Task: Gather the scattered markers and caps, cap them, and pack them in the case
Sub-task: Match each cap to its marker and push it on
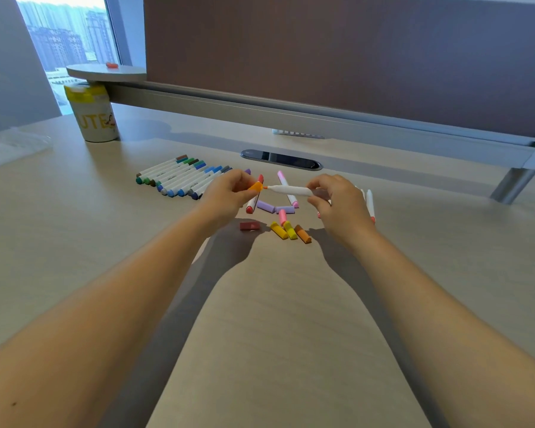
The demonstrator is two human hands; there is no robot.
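Mid-capping here: left hand [229, 193] grip pinching the orange cap [255, 187], right hand [337, 199] grip pinching the white marker [288, 190], tip just at the cap's mouth, above the table [74, 242]. Best to line both up straight, push till seated, then drop beside the capped row [179, 177]. No case in sight.

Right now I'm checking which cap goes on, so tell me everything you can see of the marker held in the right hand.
The marker is a slim white barrel, plastic by the look, with a small orange tip bared at its left end. It lies nearly level above the desk, pinched at its right end by the right hand. The tip points at, and almost meets, the orange cap held in the left hand. Its far end is hidden by fingers.
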